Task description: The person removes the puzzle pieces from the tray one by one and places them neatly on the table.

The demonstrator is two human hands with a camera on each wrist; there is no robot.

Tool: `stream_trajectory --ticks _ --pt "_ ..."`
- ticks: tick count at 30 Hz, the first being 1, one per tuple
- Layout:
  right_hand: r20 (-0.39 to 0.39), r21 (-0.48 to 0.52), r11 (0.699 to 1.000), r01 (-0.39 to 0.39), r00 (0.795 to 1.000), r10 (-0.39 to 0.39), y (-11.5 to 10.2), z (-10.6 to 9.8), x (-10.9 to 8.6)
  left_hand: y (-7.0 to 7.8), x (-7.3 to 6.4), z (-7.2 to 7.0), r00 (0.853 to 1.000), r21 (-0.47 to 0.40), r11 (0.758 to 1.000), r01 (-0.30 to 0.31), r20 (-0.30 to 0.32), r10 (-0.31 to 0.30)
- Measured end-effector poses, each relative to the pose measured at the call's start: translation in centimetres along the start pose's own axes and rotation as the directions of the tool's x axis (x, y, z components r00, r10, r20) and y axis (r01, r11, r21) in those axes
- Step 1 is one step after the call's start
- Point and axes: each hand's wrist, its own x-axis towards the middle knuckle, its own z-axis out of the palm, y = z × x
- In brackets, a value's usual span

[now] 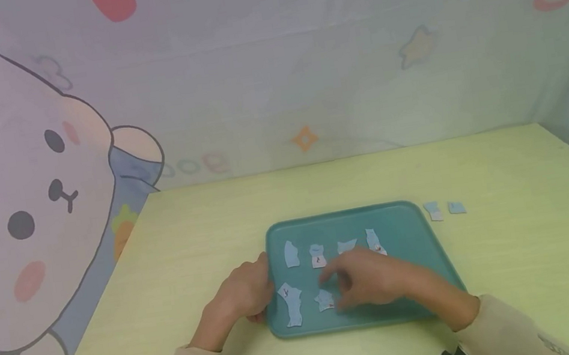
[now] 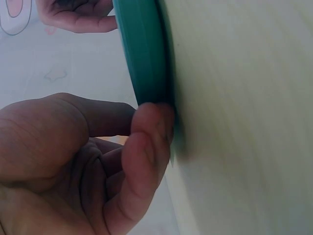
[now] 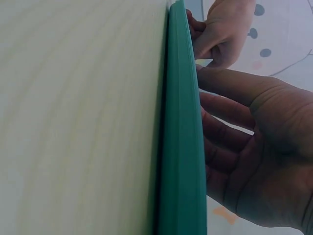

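Observation:
My left hand (image 1: 246, 292) grips the left edge of a teal tray (image 1: 405, 221). In the left wrist view, the thumb lies over the rim and the curled fingers (image 2: 146, 147) are against its outer side. Over the tray's middle is my right hand (image 1: 372, 277), thumb and index finger apart, beside a small pale blue irregular paper piece (image 1: 325, 300). Whether it touches that piece cannot be told; the rim hides its fingertips in the right wrist view. A long piece (image 1: 293, 306) lies left of it. Behind are a curved piece (image 1: 291, 254) and a printed piece (image 1: 317, 256).
Farther right on the tray lie a partly covered piece (image 1: 347, 246) and a narrow piece (image 1: 373, 240). Outside the tray's right edge, two more pieces (image 1: 433, 211) rest on the pale yellow table (image 1: 517, 242). A printed cloth (image 1: 269, 70) hangs behind the table.

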Motion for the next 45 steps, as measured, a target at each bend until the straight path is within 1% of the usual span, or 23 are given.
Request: stream_trajectory --ticks 7,22,35,41,45 --pt "-0.015 -0.036 0.999 0.008 1.000 -0.008 0.1 0.2 0.2 0.0 0.0 -0.1 1.000 0.001 1.000 -0.005 -0.003 0.005" --pt "-0.040 -0.030 1.000 0.005 0.999 -0.006 0.4 0.6 0.5 0.2 0.1 -0.1 1.000 0.004 1.000 0.017 0.012 -0.017" --pt "-0.027 -0.056 0.998 0.011 1.000 -0.013 0.6 0.7 0.6 0.1 -0.1 -0.1 1.000 -0.001 1.000 0.017 0.003 -0.017" --pt "-0.020 -0.061 0.997 0.036 0.999 -0.037 0.8 0.8 0.6 0.1 0.0 0.0 1.000 -0.009 1.000 0.009 -0.001 -0.009" --pt "-0.020 -0.077 0.996 0.054 0.998 -0.056 1.1 0.7 0.6 0.1 0.1 0.0 1.000 -0.010 1.000 0.013 0.000 -0.013"
